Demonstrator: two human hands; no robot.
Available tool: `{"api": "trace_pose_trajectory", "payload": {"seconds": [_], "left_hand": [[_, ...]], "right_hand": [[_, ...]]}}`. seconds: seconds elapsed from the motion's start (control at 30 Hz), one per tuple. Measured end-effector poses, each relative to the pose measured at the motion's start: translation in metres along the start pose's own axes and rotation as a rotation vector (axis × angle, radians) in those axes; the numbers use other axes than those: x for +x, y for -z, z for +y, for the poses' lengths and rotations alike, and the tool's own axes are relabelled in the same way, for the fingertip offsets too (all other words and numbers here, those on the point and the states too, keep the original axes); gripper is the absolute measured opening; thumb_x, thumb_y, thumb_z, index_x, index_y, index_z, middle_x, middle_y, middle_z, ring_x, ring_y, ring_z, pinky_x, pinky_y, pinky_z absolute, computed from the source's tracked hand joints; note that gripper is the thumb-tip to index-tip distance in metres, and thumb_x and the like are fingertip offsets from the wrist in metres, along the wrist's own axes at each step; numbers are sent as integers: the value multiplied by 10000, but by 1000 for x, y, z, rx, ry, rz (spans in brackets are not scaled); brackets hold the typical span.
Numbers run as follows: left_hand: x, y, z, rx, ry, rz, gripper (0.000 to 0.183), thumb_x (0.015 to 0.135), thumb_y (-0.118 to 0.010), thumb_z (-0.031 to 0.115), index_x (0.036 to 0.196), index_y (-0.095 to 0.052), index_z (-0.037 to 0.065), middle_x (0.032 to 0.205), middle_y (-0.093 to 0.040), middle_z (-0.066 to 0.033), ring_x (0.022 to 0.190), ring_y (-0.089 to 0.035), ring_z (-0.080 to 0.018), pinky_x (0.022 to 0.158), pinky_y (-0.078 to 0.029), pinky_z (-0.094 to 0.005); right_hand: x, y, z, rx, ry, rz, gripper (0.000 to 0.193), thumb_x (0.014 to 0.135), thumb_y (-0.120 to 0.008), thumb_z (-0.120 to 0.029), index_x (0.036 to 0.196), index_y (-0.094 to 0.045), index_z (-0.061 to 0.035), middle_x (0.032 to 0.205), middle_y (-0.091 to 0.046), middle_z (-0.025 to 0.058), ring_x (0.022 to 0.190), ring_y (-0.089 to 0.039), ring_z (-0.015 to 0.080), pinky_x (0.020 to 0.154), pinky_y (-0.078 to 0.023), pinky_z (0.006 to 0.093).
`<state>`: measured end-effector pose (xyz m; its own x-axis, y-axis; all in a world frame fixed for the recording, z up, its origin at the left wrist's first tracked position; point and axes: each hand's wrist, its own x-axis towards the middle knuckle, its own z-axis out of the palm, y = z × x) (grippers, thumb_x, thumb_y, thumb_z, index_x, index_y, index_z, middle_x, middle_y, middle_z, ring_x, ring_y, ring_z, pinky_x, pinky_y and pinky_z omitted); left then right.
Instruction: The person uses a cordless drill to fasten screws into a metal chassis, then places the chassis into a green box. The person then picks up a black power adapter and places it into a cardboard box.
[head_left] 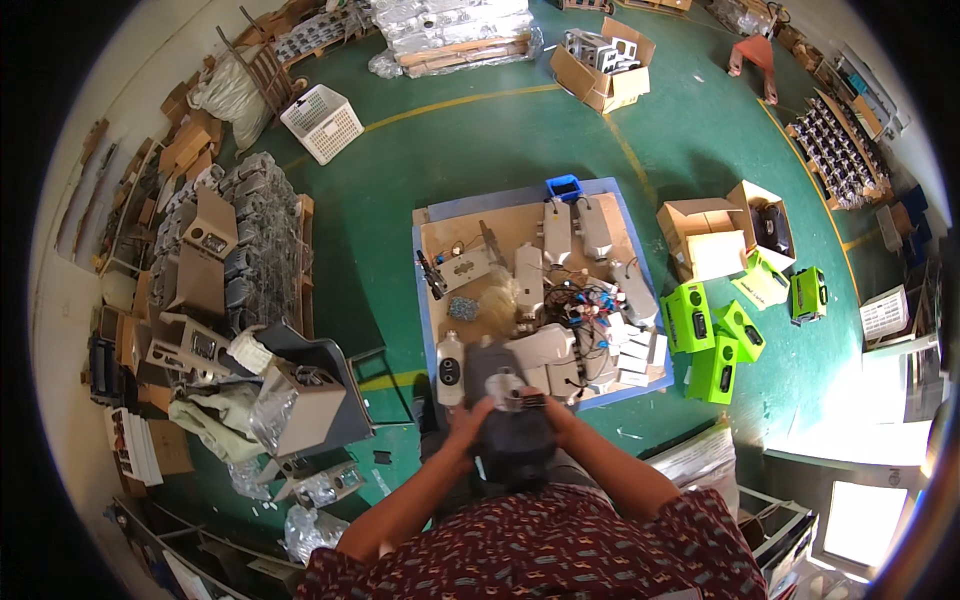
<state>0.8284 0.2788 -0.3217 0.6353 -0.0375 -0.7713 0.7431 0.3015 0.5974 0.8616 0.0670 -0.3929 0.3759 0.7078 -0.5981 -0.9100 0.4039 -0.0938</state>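
Close to my body I hold a dark grey casing (512,440), blurred by motion, with a pale patch on its upper part. My left hand (468,422) grips its left side, and my right hand (562,418) has hold of its right side beside a small black part (530,400). Just beyond it, on the workbench (425,335), lie a beige-grey front panel (450,362) with a dark round opening and a light housing (542,346). Farther back are more grey housings (556,235), a tangle of wires (590,305) and a flat plate (464,268) with cutouts.
A blue bin (564,187) stands at the bench's far edge; small white boxes (640,352) lie at its right. Bright green housings (712,370) and open cartons (700,225) are on the floor to the right. At left stands a chair (320,355) with a housing on it.
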Motion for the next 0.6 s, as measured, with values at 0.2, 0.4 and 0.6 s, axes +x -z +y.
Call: {"api": "trace_pose_trajectory", "payload": {"seconds": [0.2, 0.4, 0.6], "left_hand": [[72, 42, 45, 386, 319, -357, 1114, 834, -759, 761, 1689, -265, 246, 1641, -408, -105, 1478, -415, -355, 1068, -458, -539], [279, 157, 59, 616, -113, -175, 477, 890, -803, 574, 878, -724, 104, 813, -644, 5, 752, -584, -168, 663, -482, -388], [507, 277, 95, 753, -359, 494, 608, 835, -814, 603, 801, -533, 65, 811, -538, -63, 716, -536, -206, 616, -432, -451]], "right_hand": [[-31, 28, 43, 17, 476, 396, 538, 997, -637, -491, 1351, -692, -89, 1310, -731, 142, 1094, -750, 298, 972, -624, 466], [-93, 46, 117, 243, 227, 942, 558, 911, -742, -421, 1365, -650, -111, 1253, -726, 114, 1074, -733, 262, 847, -621, 450], [-107, 95, 189, -405, -13, 1242, 1426, 646, -955, -539, 1696, -147, -13, 1641, -397, 270, 1504, -430, 354, 1230, -365, 440]]}}
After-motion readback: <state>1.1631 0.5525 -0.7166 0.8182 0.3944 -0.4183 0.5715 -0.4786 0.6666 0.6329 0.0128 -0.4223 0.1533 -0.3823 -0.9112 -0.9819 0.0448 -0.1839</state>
